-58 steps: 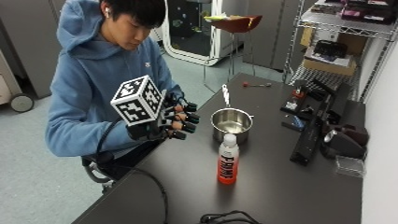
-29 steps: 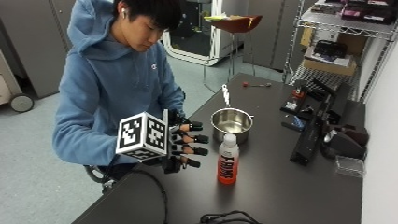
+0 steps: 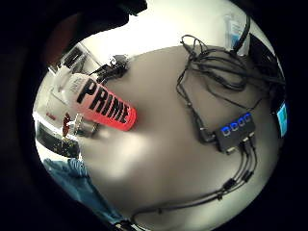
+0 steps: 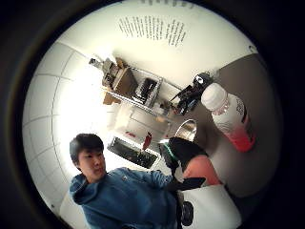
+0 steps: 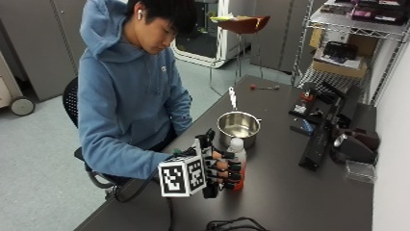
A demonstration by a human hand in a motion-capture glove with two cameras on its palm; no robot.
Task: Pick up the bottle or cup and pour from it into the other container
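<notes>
Gloved and fingers spread, the right hand is at the near side of the bottle, covering its lower half in the outside view; whether the fingers have closed round the bottle or only reach beside it cannot be told. In the little-finger-side palm view the bottle fills the space close to the palm, standing on the dark table with its black PRIME lettering over a pink lower half and a white upper part. The thumb-side palm view shows the bottle with its white cap and pink liquid low inside, apart from the glove's dark fingertip.

Taking the bottle as landmark: the person's blue sleeve lies to its left; the steel cup stands upright just behind it, near but not touching as far as can be seen. Further right of the bottle, black equipment sits along the table's edge, well apart from it. A black hub with blue lights and cables lies on the table in front of the bottle.
</notes>
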